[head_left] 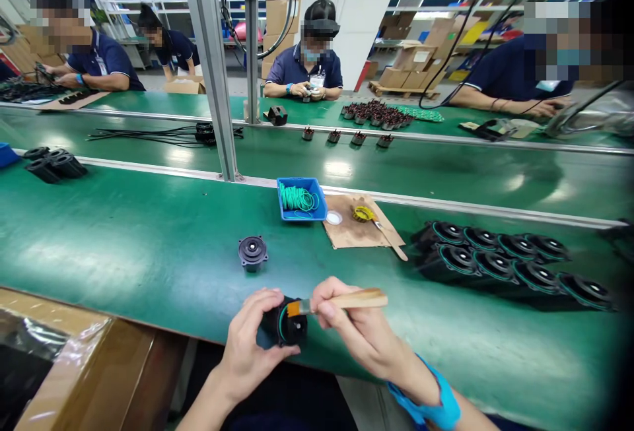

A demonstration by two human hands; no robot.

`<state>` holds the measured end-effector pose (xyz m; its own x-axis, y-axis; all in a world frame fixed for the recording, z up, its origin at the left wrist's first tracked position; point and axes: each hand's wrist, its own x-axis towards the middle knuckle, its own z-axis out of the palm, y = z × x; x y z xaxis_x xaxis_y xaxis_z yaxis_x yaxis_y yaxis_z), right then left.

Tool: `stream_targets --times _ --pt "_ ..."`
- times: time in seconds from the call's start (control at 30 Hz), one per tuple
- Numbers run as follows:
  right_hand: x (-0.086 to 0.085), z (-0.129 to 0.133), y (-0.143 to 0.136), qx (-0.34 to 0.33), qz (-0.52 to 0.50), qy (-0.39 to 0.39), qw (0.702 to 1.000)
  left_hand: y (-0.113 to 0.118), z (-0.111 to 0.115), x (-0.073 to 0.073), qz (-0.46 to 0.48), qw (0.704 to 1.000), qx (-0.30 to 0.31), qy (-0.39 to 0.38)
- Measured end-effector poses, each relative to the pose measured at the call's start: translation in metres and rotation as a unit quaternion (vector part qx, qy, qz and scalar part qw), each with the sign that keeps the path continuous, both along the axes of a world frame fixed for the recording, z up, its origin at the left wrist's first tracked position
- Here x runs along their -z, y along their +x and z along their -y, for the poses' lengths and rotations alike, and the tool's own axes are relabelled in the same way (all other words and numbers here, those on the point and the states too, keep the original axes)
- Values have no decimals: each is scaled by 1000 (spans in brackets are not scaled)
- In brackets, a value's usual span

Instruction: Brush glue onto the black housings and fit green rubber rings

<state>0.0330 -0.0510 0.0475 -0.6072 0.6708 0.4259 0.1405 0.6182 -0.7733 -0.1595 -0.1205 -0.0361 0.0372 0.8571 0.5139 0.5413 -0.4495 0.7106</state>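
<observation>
My left hand point(255, 335) is wrapped round a black cylindrical housing point(296, 333) at the bench's near edge, its ringed end tilted toward my right hand. A green ring point(283, 324) sits in that end. In my right hand point(341, 315) is a flat brush point(364, 298) with a wooden handle, and its orange bristles point(294, 309) touch the housing's end beside the ring. Just beyond the hands, a dark round flanged part point(252, 251) stands on the green bench.
A blue bin point(302, 214) holds green rings. Beside it, cardboard point(341, 236) carries a yellow-rimmed tin point(363, 214) and another brush point(391, 239). Several black housings with green rings point(495, 266) stand at right. A metal post point(212, 74) rises behind; co-workers sit across the conveyor.
</observation>
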Motion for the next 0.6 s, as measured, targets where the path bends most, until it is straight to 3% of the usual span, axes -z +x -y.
stream_targets --times 0.07,0.17,0.37,0.6 --pt "1 4 0 42 -14 25 999 2 2 -1 -7 1000 -13 2" --pt "4 8 -3 46 -11 70 996 3 4 -2 -16 999 -30 3" --pt "15 18 -8 -7 -11 50 999 3 3 -4 -55 997 -51 34" --pt "16 26 -7 -83 26 106 991 2 2 -14 -69 993 -81 57"
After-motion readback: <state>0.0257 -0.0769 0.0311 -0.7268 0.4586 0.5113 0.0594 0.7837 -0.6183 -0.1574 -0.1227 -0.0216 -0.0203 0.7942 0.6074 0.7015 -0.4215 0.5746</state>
